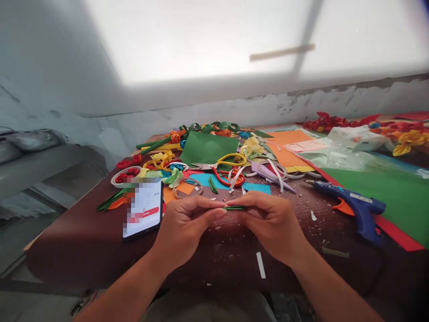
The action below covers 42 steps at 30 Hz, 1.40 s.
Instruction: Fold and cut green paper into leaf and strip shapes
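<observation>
My left hand (186,226) and my right hand (273,223) meet over the near middle of a dark brown table (87,241). Both pinch a small folded green paper strip (234,208) between thumbs and fingertips, one at each end. A phone (143,208) with a lit screen lies just left of my left hand. A blue glue gun (351,206) with an orange trigger lies to the right of my right hand.
Behind my hands lie a green paper sheet (209,147), yellow-handled scissors (231,159), red-handled scissors (228,179), tape rolls, paper flowers and coloured scraps. Orange paper (284,141), a large green sheet (392,192) and a plastic bag (357,136) fill the right. A wall stands behind.
</observation>
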Each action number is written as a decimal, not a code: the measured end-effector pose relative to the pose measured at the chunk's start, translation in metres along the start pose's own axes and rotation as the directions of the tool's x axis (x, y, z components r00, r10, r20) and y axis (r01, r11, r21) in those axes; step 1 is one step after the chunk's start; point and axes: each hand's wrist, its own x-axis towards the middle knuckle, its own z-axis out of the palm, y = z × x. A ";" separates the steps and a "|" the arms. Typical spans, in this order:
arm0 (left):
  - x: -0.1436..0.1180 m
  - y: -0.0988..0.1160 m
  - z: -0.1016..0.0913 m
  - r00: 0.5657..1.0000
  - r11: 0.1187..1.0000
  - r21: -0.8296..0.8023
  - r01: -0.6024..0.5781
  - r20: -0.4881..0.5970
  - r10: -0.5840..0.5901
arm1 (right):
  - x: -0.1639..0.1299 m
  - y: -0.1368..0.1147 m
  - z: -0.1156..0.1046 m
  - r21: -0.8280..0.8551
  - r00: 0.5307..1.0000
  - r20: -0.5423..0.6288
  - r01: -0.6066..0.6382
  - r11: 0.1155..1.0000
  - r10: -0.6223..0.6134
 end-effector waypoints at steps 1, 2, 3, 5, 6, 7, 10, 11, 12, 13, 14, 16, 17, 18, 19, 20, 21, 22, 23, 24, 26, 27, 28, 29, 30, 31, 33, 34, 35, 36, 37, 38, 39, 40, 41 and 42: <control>0.001 0.000 0.001 1.000 0.999 -0.046 0.016 0.009 -0.016 | 0.001 0.002 0.001 0.052 0.999 -0.011 -0.047 0.998 0.048; 0.001 -0.001 0.001 0.999 0.996 -0.080 0.030 0.014 -0.029 | 0.002 0.003 0.002 0.088 0.996 -0.016 -0.088 0.992 0.089; 0.002 -0.002 0.002 0.999 0.993 -0.109 0.039 0.014 -0.038 | 0.003 0.004 0.002 0.109 0.993 -0.018 -0.118 0.987 0.121; 0.001 -0.003 0.001 0.998 0.985 -0.163 0.054 -0.001 -0.055 | 0.004 0.004 0.002 0.126 0.989 -0.011 -0.144 0.981 0.147; 0.001 -0.004 0.001 0.998 0.981 -0.184 0.060 -0.008 -0.063 | 0.004 0.003 0.002 0.134 0.988 0.004 -0.154 0.979 0.155; 0.001 -0.005 0.000 0.998 0.978 -0.198 0.062 -0.009 -0.065 | 0.004 0.002 0.001 0.145 0.986 0.025 -0.167 0.975 0.165; -0.001 -0.008 -0.001 0.998 0.987 -0.154 0.054 0.035 -0.049 | 0.005 -0.001 0.001 0.185 0.964 0.073 -0.264 0.947 0.254; -0.002 -0.009 -0.001 0.998 0.991 -0.124 0.044 0.050 -0.038 | 0.006 -0.002 0.001 0.196 0.953 0.068 -0.302 0.933 0.294; -0.002 -0.009 -0.001 0.998 0.995 -0.097 0.034 0.063 -0.028 | 0.006 -0.002 0.001 0.204 0.943 0.055 -0.333 0.921 0.329; -0.003 -0.009 -0.001 0.997 0.996 -0.081 0.026 0.072 -0.021 | 0.006 -0.002 0.001 0.207 0.934 0.040 -0.355 0.912 0.355; -0.003 -0.010 -0.002 0.996 0.997 -0.075 0.027 0.087 -0.021 | 0.007 -0.001 0.002 0.209 0.928 0.026 -0.369 0.906 0.372; -0.004 -0.009 -0.001 0.992 0.994 -0.096 0.049 0.120 -0.037 | 0.007 -0.001 0.002 0.203 0.927 0.002 -0.369 0.907 0.376; -0.004 -0.009 -0.001 0.990 0.991 -0.111 0.069 0.133 -0.054 | 0.008 0.000 0.002 0.200 0.929 -0.002 -0.362 0.911 0.369; -0.004 -0.009 -0.001 0.988 0.988 -0.125 0.085 0.136 -0.068 | 0.008 0.000 0.003 0.201 0.933 -0.002 -0.351 0.915 0.359; -0.003 -0.009 0.000 0.989 0.986 -0.139 0.093 0.131 -0.075 | 0.008 0.000 0.003 0.204 0.937 0.004 -0.343 0.917 0.350; -0.003 -0.009 0.000 0.990 0.984 -0.150 0.093 0.120 -0.075 | 0.008 0.000 0.003 0.210 0.939 0.017 -0.339 0.917 0.343; -0.003 -0.009 0.000 0.992 0.984 -0.158 0.087 0.107 -0.071 | 0.008 -0.001 0.003 0.219 0.940 0.036 -0.338 0.915 0.339; -0.003 -0.010 0.000 0.993 0.983 -0.165 0.081 0.098 -0.065 | 0.007 -0.001 0.003 0.228 0.939 0.054 -0.343 0.911 0.340; -0.003 -0.010 -0.001 0.994 0.983 -0.168 0.073 0.090 -0.058 | 0.007 -0.001 0.003 0.234 0.936 0.066 -0.352 0.907 0.346; -0.003 -0.010 -0.001 0.995 0.985 -0.163 0.063 0.085 -0.050 | 0.006 -0.001 0.003 0.237 0.932 0.070 -0.361 0.902 0.355; -0.003 -0.009 -0.001 0.996 0.989 -0.139 0.053 0.079 -0.042 | 0.005 -0.001 0.003 0.252 0.926 0.051 -0.375 0.892 0.375; -0.003 -0.008 0.000 0.996 0.990 -0.126 0.057 0.081 -0.047 | 0.005 -0.001 0.003 0.266 0.923 0.038 -0.379 0.887 0.383; -0.003 -0.007 0.000 0.995 0.991 -0.119 0.066 0.084 -0.056 | 0.005 0.000 0.002 0.282 0.921 0.030 -0.381 0.880 0.389; -0.003 -0.006 0.001 0.994 0.989 -0.121 0.080 0.086 -0.070 | 0.005 0.000 0.001 0.299 0.919 0.027 -0.382 0.874 0.393; -0.003 -0.004 0.002 0.992 0.987 -0.128 0.098 0.089 -0.087 | 0.006 0.001 0.001 0.313 0.917 0.032 -0.387 0.867 0.397; -0.004 -0.003 0.003 0.991 0.983 -0.141 0.115 0.090 -0.103 | 0.006 0.001 0.000 0.323 0.914 0.043 -0.396 0.860 0.404; -0.004 -0.001 0.004 0.989 0.977 -0.170 0.133 0.085 -0.120 | 0.007 0.002 -0.001 0.338 0.905 0.070 -0.416 0.844 0.419; -0.005 -0.001 0.004 0.989 0.975 -0.177 0.137 0.080 -0.125 | 0.007 0.002 -0.002 0.346 0.902 0.080 -0.424 0.837 0.424; -0.005 -0.001 0.003 0.989 0.973 -0.182 0.139 0.077 -0.127 | 0.008 0.003 -0.002 0.357 0.900 0.087 -0.429 0.830 0.428; -0.005 -0.001 0.003 0.989 0.973 -0.185 0.137 0.077 -0.125 | 0.008 0.003 -0.002 0.368 0.898 0.088 -0.431 0.824 0.430; -0.004 -0.001 0.002 0.990 0.973 -0.187 0.133 0.080 -0.120 | 0.008 0.003 -0.002 0.381 0.898 0.083 -0.428 0.820 0.431; -0.004 -0.002 0.002 0.990 0.974 -0.186 0.127 0.087 -0.113 | 0.008 0.004 -0.002 0.392 0.899 0.077 -0.425 0.816 0.431; -0.003 -0.003 0.001 0.990 0.976 -0.182 0.120 0.096 -0.104 | 0.008 0.004 -0.002 0.403 0.900 0.074 -0.420 0.813 0.429; -0.003 -0.003 0.000 0.990 0.978 -0.179 0.111 0.107 -0.093 | 0.008 0.005 -0.002 0.411 0.902 0.074 -0.417 0.811 0.426; -0.003 -0.004 0.000 0.990 0.979 -0.174 0.106 0.116 -0.086 | 0.008 0.005 -0.002 0.417 0.903 0.076 -0.414 0.809 0.423; -0.002 -0.005 -0.001 0.989 0.980 -0.169 0.102 0.121 -0.083 | 0.008 0.005 -0.002 0.419 0.904 0.080 -0.413 0.809 0.420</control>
